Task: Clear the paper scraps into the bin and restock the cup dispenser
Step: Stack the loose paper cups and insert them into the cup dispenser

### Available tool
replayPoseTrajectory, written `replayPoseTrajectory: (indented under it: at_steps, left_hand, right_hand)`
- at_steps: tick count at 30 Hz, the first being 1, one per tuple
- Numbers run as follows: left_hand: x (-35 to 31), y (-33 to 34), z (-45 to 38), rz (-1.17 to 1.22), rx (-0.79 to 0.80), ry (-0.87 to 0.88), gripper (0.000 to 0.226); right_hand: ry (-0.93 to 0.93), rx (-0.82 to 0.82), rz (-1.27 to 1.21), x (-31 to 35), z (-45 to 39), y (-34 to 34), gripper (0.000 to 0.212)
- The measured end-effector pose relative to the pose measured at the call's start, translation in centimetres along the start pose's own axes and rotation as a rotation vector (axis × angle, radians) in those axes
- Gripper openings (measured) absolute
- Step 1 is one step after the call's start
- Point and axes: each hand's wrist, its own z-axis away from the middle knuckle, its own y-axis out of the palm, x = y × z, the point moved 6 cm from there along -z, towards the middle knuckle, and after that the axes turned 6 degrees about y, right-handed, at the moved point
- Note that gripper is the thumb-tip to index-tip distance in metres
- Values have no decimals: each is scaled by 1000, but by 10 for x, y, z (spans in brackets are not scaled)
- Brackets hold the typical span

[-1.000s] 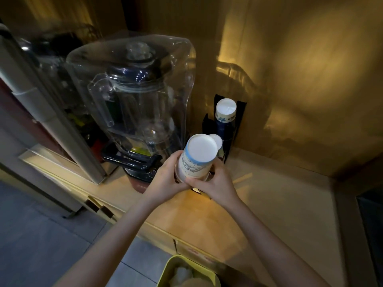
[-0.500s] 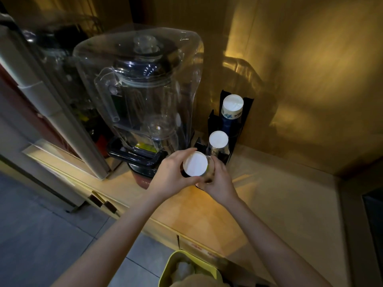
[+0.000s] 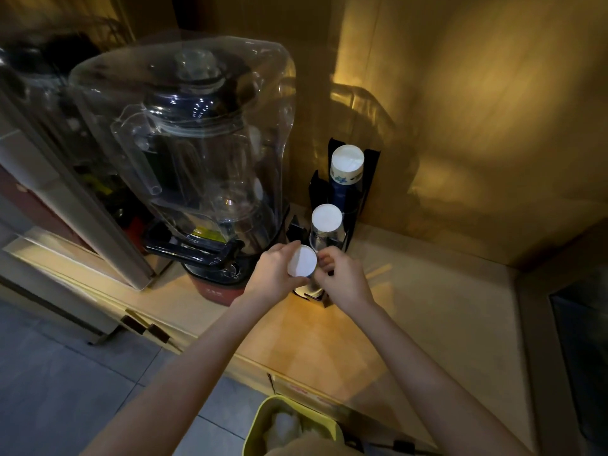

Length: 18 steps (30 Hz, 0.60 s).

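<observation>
Head view: left hand (image 3: 274, 274) wraps the upturned white paper cup stack (image 3: 302, 261), right hand (image 3: 342, 279) pinching beside it, at the black cup dispenser (image 3: 332, 205) near the counter's (image 3: 427, 307) back edge; tilted, the stack could jam.

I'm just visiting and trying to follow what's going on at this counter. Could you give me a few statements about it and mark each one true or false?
1. Both hands are on a stack of cups at the front slot of the black cup dispenser. True: the left hand and right hand grip the front cup stack.
2. The cups stand mouth up. False: their flat white bottoms face up.
3. The dispenser holds two other stacks behind. True: a middle stack and a taller back stack.
4. The yellow bin sits on the counter. False: it is on the floor, below the counter edge.
</observation>
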Motion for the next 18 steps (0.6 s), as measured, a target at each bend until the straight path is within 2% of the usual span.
replayPoseTrajectory:
  at_steps: [6,13,16,18]
  left_hand:
    - [-2,9,-5,-23,16,-15,78]
    - [-2,10,-2,-55,39,-39,75]
    - [-11,6,-10,-132,118,-31,56]
    - [-19,0,-18,-155,149,-26,52]
  right_hand:
    - [-52,12,70,6,-1,-3,26]
    - [-146,45,281,9,-2,4,25]
    - [-136,79,225,8,-8,-5,23]
    - [-82,94,39,8,-13,-19,18]
